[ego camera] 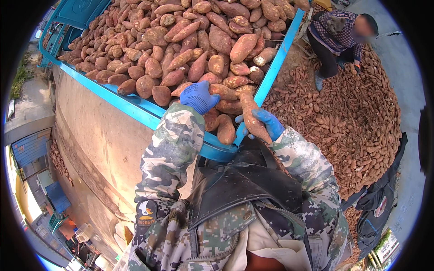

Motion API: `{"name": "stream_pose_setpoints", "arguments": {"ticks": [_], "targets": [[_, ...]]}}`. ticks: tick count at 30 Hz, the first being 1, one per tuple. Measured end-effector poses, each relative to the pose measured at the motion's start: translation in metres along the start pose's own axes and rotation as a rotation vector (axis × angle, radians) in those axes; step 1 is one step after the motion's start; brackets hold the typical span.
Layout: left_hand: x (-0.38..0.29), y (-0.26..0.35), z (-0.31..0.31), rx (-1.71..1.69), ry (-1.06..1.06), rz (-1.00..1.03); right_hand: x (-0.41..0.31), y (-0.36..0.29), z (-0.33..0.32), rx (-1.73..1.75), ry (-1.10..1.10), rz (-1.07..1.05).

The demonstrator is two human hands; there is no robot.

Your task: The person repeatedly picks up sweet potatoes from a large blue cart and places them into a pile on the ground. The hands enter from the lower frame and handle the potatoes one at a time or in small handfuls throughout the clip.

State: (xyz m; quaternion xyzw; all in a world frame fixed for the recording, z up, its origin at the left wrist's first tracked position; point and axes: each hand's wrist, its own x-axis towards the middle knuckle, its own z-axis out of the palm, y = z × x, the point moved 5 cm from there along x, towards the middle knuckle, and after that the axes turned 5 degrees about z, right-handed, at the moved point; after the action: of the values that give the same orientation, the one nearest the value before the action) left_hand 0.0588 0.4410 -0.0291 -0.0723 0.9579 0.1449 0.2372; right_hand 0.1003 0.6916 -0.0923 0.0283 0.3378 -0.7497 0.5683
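A long sweet potato (251, 117) lies in my right hand (269, 122), which wears a blue glove and grips its lower part beside the blue metal edge of the truck bed (279, 64). My left hand (200, 97), in a blue knitted glove, rests on the near part of the heap of sweet potatoes (173, 61); its fingers are largely hidden, so its hold is unclear. Below the hands, a curved sweet potato (226, 129) lies in the near corner of the bed.
At the right, a co-worker (335, 40) bends over a large ground pile of sweet potatoes (346, 135). Dark cloth (373, 210) lies by that pile. A teal plastic crate (79, 12) stands at the bed's far left. Concrete ground (98, 118) extends left of the bed.
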Motion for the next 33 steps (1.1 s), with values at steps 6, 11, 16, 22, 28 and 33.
{"name": "stream_pose_setpoints", "arguments": {"ticks": [6, 11, 16, 22, 28, 33], "targets": [[-0.001, 0.003, -0.002, -0.035, 0.075, 0.069, -0.008, 0.019, 0.016, 0.235, 0.056, 0.146], [-0.001, 0.001, 0.000, -0.036, 0.046, 0.040, -0.014, -0.036, 0.020, -0.178, 0.199, -0.420], [0.001, 0.000, 0.001, -0.046, 0.040, 0.041, 0.010, -0.031, 0.019, -0.485, 0.265, -0.416], [0.000, -0.002, 0.008, 0.021, 0.031, 0.066, 0.008, -0.018, 0.038, -1.572, 0.553, -0.778], [-0.004, 0.013, 0.005, 0.079, -0.045, 0.147, 0.006, -0.038, 0.046, -1.349, 0.207, -0.632], [-0.028, 0.045, 0.015, 0.227, -0.063, 0.319, 0.010, -0.049, 0.054, -1.425, 0.260, -0.653]]}}
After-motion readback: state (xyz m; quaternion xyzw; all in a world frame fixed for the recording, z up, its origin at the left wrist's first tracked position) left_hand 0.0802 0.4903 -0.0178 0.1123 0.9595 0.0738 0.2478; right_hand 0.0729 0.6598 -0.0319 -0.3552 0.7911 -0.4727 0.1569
